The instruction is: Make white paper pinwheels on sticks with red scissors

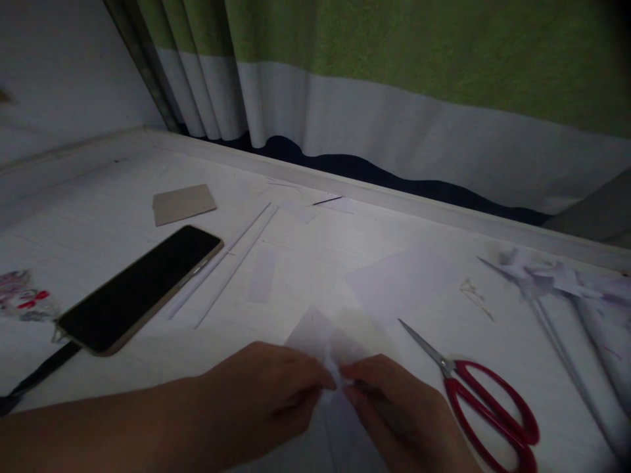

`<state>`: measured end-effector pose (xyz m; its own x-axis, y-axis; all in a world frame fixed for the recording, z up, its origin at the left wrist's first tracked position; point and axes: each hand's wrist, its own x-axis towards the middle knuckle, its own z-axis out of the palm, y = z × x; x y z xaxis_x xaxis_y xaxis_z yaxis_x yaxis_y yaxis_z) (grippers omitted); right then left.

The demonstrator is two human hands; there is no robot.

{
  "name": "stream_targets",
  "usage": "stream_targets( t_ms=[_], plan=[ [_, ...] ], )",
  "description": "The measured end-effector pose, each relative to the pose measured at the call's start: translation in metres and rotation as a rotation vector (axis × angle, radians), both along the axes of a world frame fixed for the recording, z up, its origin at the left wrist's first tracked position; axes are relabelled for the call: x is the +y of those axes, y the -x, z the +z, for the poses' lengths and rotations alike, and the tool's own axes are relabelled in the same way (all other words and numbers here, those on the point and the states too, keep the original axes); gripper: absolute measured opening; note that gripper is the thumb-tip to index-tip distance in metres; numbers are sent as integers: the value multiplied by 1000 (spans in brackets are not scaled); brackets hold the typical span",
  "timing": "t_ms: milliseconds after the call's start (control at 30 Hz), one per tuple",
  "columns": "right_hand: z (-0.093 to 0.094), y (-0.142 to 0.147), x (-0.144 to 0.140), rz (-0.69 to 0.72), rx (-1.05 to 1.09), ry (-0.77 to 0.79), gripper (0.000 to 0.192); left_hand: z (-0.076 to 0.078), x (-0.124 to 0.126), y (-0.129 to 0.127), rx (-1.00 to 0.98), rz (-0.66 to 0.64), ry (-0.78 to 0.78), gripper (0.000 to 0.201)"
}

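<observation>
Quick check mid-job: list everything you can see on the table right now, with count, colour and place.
folded paper: one, white, front centre, pinched by both hands
paper sheet: one, white, centre
scissors: one, red handles, shut, front right
phone: one, black screen, left
cardboard piece: one, brown, back left
paper strips: several, white, beside phone
paper craft with sticks: white, right edge
curtain: green and white, behind table
left hand: pinching paper
right hand: pinching paper

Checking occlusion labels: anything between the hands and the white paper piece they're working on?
Nothing visible. The left hand and right hand both already pinch the white paper piece at its near edge. The red scissors lie off to the right, the phone to the left, both apart from it.
</observation>
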<state>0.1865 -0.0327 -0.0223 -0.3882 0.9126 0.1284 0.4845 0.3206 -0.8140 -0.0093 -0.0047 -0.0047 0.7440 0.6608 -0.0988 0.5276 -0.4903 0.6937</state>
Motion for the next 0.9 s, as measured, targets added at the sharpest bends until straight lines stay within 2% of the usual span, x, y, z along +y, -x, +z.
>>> stream_targets(
  t_ms=[100, 200, 300, 467, 600, 733, 900],
  plan=[
    [0, 0, 0, -26, 20, -4, 16, -2, 5, -2, -111, 176, 394, 15],
    [0, 1, 0, -38, 50, 11, 15, -1, 10, -1, -184, 207, 591, 16],
    [-1, 2, -2, -56, 90, 50, 15, 2, 13, 0, -191, 173, 591, 26],
    [-4, 6, -10, -140, 189, 112, 10, 5, 12, -2, -128, 175, 560, 15],
    [-7, 9, -16, -151, 199, 93, 10, 3, 10, -4, -132, 231, 718, 15],
    [-9, 8, -16, -63, 216, -39, 20, 0, 8, -3, -148, 269, 800, 17],
    [-9, 6, -14, 127, 187, -98, 32, 0, 8, -2, -159, 314, 880, 17]
  ],
)
